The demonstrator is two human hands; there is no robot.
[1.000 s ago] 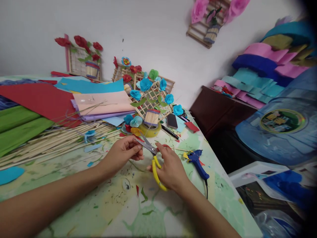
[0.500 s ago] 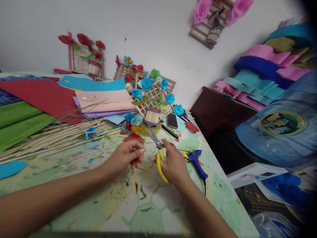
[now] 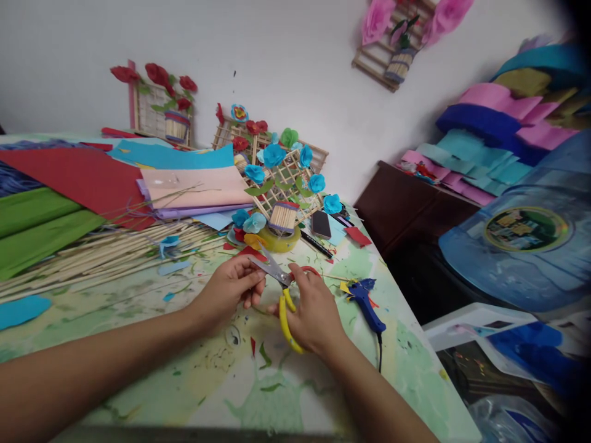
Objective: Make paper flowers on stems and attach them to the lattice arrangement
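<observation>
My right hand (image 3: 313, 314) grips yellow-handled scissors (image 3: 283, 295), whose blades point up and left toward my left hand (image 3: 231, 288). The fingers of my left hand are pinched together at the blade tips, holding something small that I cannot make out. Both hands hover just above a green-patterned table (image 3: 258, 394) littered with red and green paper scraps. A red paper piece (image 3: 249, 251) lies just beyond my left fingers.
A blue glue gun (image 3: 365, 300) lies right of my right hand. Beyond are a tape roll (image 3: 279, 241), a phone (image 3: 320, 224), a lattice with blue paper flowers (image 3: 281, 175), bamboo sticks (image 3: 92, 258) and stacked coloured paper (image 3: 69, 184). The table edge drops off at right.
The scissors swung from pointing up and away back down to the left, their blades now at my left fingertips. My left hand shifted slightly toward them.
</observation>
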